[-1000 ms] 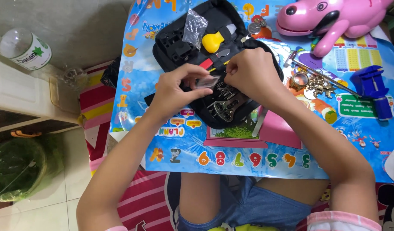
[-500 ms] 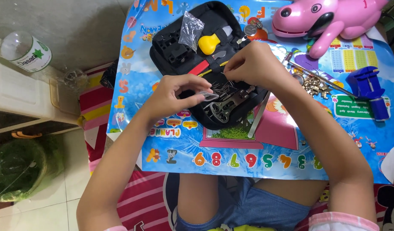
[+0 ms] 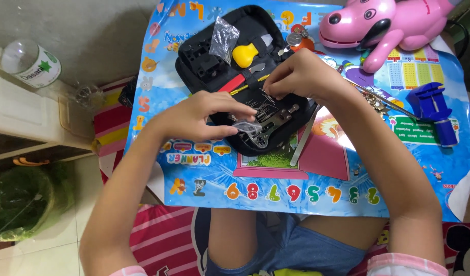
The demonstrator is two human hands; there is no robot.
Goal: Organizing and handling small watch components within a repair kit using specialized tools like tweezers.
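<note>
While the left hand (image 3: 199, 116) pinches a clear plastic bag (image 3: 247, 126), right hand (image 3: 301, 76) fingers pinch thin metal pins (image 3: 265, 96) — over a black fabric case (image 3: 214, 66).

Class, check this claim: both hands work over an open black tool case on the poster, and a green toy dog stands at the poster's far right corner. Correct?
Not quite. The head view shows the toy dog is pink, not green. The rest holds: the left hand and right hand work over the open black tool case on the poster.

Bright, even daylight with soft shadows under the arms, mild glare on the glossy mat (image 3: 306, 194), sharp focus throughout
</note>
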